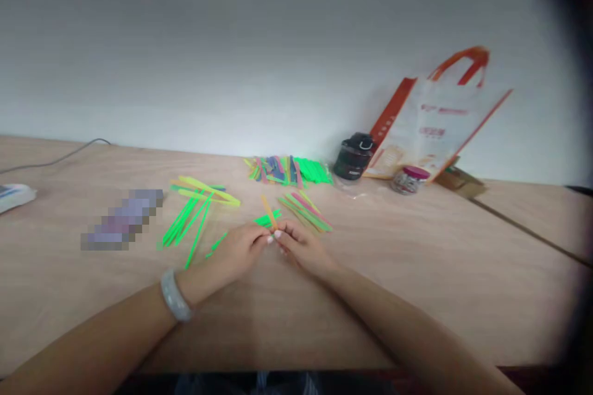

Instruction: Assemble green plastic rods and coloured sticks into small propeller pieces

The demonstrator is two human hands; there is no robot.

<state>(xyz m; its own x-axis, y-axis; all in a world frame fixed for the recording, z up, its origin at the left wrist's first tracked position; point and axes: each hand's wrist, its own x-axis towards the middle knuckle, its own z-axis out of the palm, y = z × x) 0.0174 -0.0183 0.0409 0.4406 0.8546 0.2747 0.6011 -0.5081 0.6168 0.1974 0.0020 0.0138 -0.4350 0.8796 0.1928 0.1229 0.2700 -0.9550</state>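
A thin, flat orange strip (267, 207) stands up at a slant from between my fingertips, its lower end hidden by them. My left hand (238, 250) is closed in a pinch at that lower end, with a pale bangle (175, 296) on its wrist. Touching it, my right hand (308, 249) pinches the same end, thumb and fingers together. Just behind the hands lie short green strips (265, 221). Long green strips (183, 222) and looped yellow strips (227, 198) lie left of them. To the right is a small bundle of pink, green and yellow strips (306, 210).
By the wall lies a clear pack of coloured strips (290, 171). Right of it stand a black-lidded dark cup (353, 157), a jar with a magenta lid (410, 179) and a white and orange bag (435, 117). A pixelated flat object (124, 220) and a cable (60, 162) are at left.
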